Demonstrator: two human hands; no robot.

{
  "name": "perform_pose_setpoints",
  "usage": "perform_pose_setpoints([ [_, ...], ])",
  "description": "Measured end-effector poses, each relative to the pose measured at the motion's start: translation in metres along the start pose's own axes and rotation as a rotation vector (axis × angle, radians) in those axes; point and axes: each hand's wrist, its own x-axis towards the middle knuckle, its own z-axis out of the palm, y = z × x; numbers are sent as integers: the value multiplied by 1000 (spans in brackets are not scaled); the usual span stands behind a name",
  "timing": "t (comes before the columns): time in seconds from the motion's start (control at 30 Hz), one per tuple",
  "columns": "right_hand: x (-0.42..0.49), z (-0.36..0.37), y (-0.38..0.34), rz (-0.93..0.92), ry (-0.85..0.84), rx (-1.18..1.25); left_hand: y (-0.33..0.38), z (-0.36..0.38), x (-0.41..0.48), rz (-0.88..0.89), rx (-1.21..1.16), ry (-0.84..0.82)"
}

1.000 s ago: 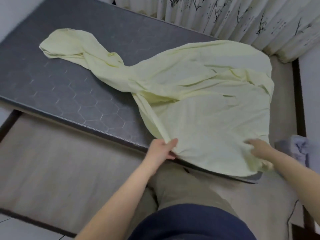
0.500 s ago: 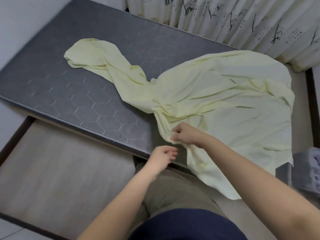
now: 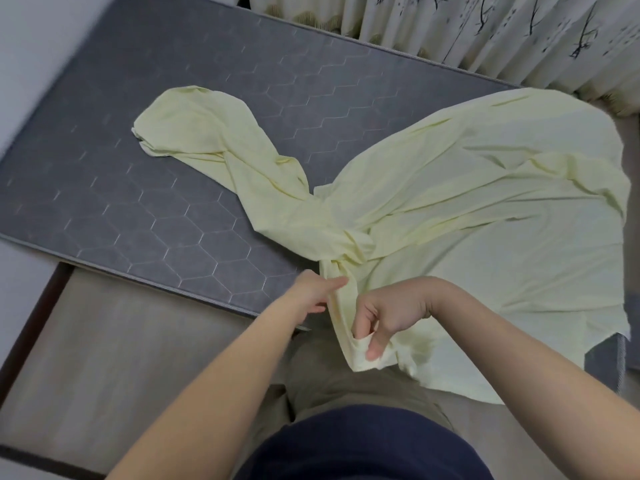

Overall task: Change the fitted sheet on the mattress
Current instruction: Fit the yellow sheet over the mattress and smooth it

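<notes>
- The pale yellow fitted sheet lies crumpled on the grey mattress, mostly on its right part, with one long end stretched to the left.
- The right hand pinches a hem of the fitted sheet between thumb and fingers, at the near mattress edge.
- The left hand touches the twisted strip just beside it; I cannot tell whether its curled fingers hold the cloth.
- A patterned curtain hangs behind.

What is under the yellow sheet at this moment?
The grey mattress lies under the yellow sheet, showing bare only to the left. Most of its right part is covered, so anything else beneath cannot be seen. The right hand pinches the sheet's near edge.
</notes>
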Motion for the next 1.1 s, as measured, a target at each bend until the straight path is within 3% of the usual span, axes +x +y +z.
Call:
perform_pose_setpoints([
  [0.07,6,-12,-12,-5,-26,6,3,0,6,25,158,38],
  [0.2,21,-39,-22,103,-31,54,4,-20,10,52,110,59],
  [0.27,40,-68,-15,205,403,33,4,-38,7,84,70,37],
  [0.33,64,-99,2,385,901,-228,4,-55,0,86,-5,-52],
  [0.37,78,-110,11,513,972,-351,5,-63,-5,99,-28,-104],
  [0.4,91,-117,19,631,937,-408,6,-70,-9,122,-40,-149],
  [0.5,119,-124,32,869,849,-366,10,-95,-18,182,23,-275],
  [0.57,123,-130,30,902,1041,-420,9,-113,-20,175,107,-328],
  [0.63,110,-146,14,846,1354,-365,4,-128,-18,134,210,-339],
  [0.7,83,-169,-10,680,1686,-104,-6,-138,-11,74,366,-325],
  [0.8,39,-195,-53,126,2095,353,-27,-143,0,-59,592,-358],
  [0.87,12,-200,-76,-242,2222,517,-35,-144,5,-166,675,-381],
  [0.93,-5,-201,-87,-406,2255,617,-33,-147,10,-206,686,-378],
  [1.0,-14,-197,-81,-300,2254,695,-24,-150,18,-104,627,-376],
  [1.1,-2,-181,-60,68,2091,580,-5,-143,15,93,494,-440],
])
